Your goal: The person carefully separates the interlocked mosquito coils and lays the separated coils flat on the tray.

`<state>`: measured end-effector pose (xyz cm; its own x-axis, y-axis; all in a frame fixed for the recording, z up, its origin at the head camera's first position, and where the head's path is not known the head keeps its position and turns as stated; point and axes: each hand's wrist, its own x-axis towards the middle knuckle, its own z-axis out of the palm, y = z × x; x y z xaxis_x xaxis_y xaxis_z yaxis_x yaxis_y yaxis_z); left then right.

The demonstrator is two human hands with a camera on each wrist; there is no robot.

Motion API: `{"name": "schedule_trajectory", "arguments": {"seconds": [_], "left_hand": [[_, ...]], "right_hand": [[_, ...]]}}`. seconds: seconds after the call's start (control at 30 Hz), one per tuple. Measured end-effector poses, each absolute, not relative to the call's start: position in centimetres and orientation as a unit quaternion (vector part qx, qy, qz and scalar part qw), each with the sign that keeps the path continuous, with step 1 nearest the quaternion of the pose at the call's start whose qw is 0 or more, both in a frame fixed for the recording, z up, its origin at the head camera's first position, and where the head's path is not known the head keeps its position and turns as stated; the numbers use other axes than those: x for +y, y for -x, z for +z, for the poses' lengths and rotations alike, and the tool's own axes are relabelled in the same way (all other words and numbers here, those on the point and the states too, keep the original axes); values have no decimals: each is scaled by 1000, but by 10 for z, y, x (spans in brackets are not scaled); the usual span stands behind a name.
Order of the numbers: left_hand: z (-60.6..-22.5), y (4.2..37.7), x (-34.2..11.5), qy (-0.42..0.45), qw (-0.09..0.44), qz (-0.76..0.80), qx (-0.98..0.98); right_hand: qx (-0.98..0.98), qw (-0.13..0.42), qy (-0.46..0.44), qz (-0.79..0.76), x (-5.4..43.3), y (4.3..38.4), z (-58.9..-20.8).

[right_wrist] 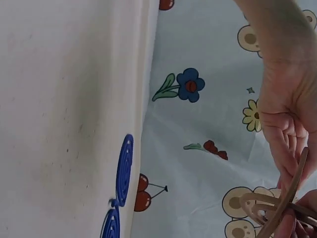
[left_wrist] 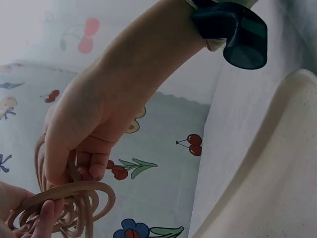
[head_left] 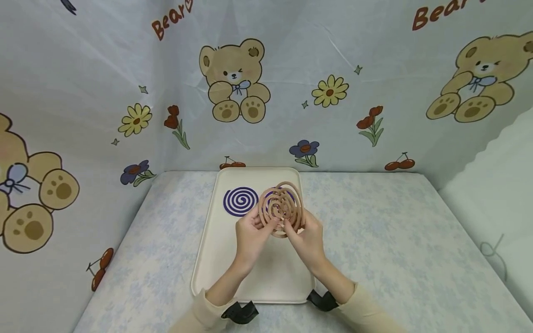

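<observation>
Both hands hold a pair of brown mosquito coils point(head_left: 266, 206) up over the far half of the cream tray point(head_left: 258, 277). My left hand point(head_left: 251, 240) grips the left side of the coils, thumb in front near the centre. On the opposite side, my right hand point(head_left: 309, 238) pinches them, its thumb close to the left one. The rings overlap and stand at angles to each other, as the left wrist view shows of the brown loops point(left_wrist: 84, 198). A blue spiral coil point(head_left: 240, 201) lies flat on the tray; a second blue spiral beside it is partly hidden behind the brown coils.
The tray stands on a table with a pale blue mottled cover point(head_left: 374, 240). Behind hangs a curtain point(head_left: 283, 125) printed with bears and flowers. A thin cord point(head_left: 491, 249) shows at the right. Black straps point(head_left: 240, 313) sit on both wrists.
</observation>
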<state>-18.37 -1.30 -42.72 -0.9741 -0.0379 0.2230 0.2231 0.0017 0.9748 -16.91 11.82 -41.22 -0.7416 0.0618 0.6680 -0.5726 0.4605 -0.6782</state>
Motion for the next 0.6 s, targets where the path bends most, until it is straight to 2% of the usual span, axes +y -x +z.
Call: {"name": "schedule_trajectory", "arguments": {"seconds": [0.07,0.13,0.3,0.37,0.6], "left_hand": [[-427,184,-14,68,97,-703,-701],[-426,185,-16,69,93,-711,-694],[-424,188,-19,64,71,-733,-674],[-423,189,-21,57,63,-732,-676],[-419,198,-35,67,45,-683,-726]], "right_hand": [[-784,329,-165,500,117,168,-412],[-774,309,-150,532,118,168,-410],[-747,180,-75,636,126,173,-412],[-737,145,-62,657,131,179,-418],[-713,101,-77,690,152,193,-425]]}}
